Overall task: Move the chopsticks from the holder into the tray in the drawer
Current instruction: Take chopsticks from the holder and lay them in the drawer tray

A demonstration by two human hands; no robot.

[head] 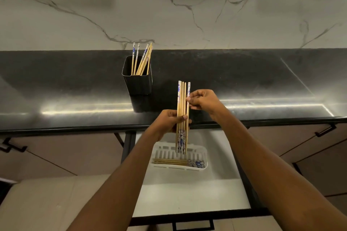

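I read this as roughly the middle of the job: a few chopsticks already lie flat along the near side of the white slotted plastic tray (203, 153) in the open drawer (187, 195), one bundle is in my hands, and a further handful stands leaning in the holder (137, 82) on the surface (262, 84). My left hand (168, 123) is wrapped around the held chopsticks (183, 103) at about mid-length, thumb pressed across their front, keeping the bundle upright above the tray. My right hand (203, 100) pinches the rightmost stick higher up between thumb and fingertips, seemingly squaring it with the rest. The sticks are slim, straight, pale bamboo-coloured rods with blue-and-white patterned ends; in the bundle those ends seem mixed, some up and some down. The holder is a dark, matte, squared cup with rounded corners. The surface is dark polished stone that throws back a bright strip of light, under a veined marble-look wall. What remains, I judge, is laying this bundle down and emptying the holder.
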